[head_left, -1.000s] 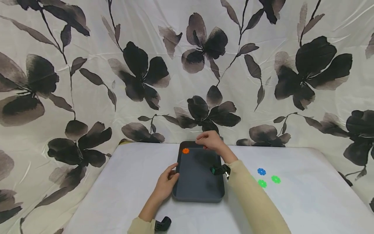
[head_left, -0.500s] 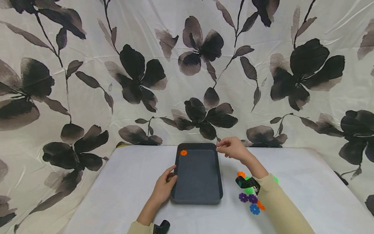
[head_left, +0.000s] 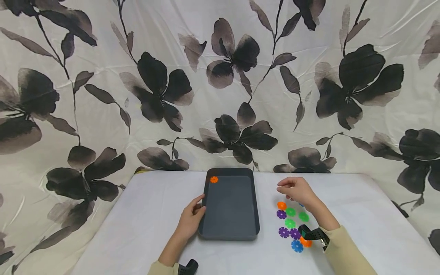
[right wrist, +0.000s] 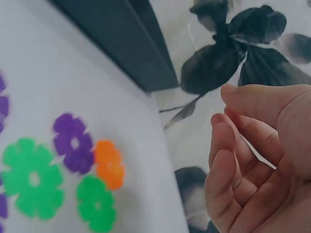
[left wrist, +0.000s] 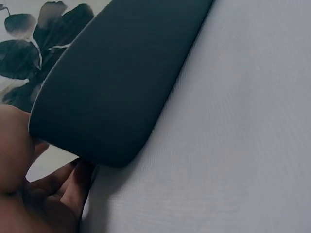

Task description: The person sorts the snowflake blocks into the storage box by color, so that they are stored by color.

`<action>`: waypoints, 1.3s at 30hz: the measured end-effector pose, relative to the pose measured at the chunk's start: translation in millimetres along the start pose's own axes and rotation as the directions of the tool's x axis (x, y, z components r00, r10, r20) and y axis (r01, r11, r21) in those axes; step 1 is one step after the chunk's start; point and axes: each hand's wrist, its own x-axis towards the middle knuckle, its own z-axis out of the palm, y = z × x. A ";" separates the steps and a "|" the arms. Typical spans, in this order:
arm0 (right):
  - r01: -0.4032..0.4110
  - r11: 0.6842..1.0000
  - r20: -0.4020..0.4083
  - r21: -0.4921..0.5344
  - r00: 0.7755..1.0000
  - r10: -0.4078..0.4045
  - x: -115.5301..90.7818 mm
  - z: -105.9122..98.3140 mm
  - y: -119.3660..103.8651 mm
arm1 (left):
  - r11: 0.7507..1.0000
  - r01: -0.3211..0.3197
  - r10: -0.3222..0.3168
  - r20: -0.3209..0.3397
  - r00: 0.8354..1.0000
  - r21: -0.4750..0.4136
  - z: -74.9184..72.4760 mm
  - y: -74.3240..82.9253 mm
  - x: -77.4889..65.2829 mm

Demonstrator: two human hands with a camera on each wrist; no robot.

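Note:
A dark grey baking tray (head_left: 229, 210) lies on the white table. My left hand (head_left: 190, 219) holds its left side, with thumb and fingertips at the edge; in the left wrist view the tray (left wrist: 107, 87) hides part of the fingers. One orange flower-shaped disc (head_left: 214, 179) lies in the tray's far left corner. My right hand (head_left: 298, 191) is above the table right of the tray, fingers loosely bent and holding nothing. Below it lie several flower discs: orange (head_left: 282, 205), green (head_left: 290, 223), purple (head_left: 283, 232) and blue (head_left: 297, 246).
A cloth with dark flowers (head_left: 237, 133) hangs behind the table's far edge. The white tabletop (head_left: 154, 202) stretches to both sides of the tray. Each wrist wears a black strap device (head_left: 311, 232). The right forearm partly covers the discs.
My right hand has moved from over the tray's far end to the right, toward the loose discs, uncovering more of them. The left hand stays at the tray's side. The head view shifts slightly.

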 end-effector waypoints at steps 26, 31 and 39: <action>-0.187 0.982 -0.007 0.031 0.982 0.188 -12.5 13.1 51.7 | 0.998 0.058 -0.054 -0.086 0.995 0.040 11.9 6.5 -4.3; -0.179 0.984 -0.016 0.011 0.984 0.179 -11.1 12.3 52.3 | 0.998 0.056 -0.053 -0.085 0.995 0.035 13.9 8.4 -4.6; -0.140 0.989 -0.056 -0.050 0.989 0.137 -8.7 16.5 51.0 | 0.996 0.027 -0.018 -0.099 0.995 0.088 12.1 10.8 -4.3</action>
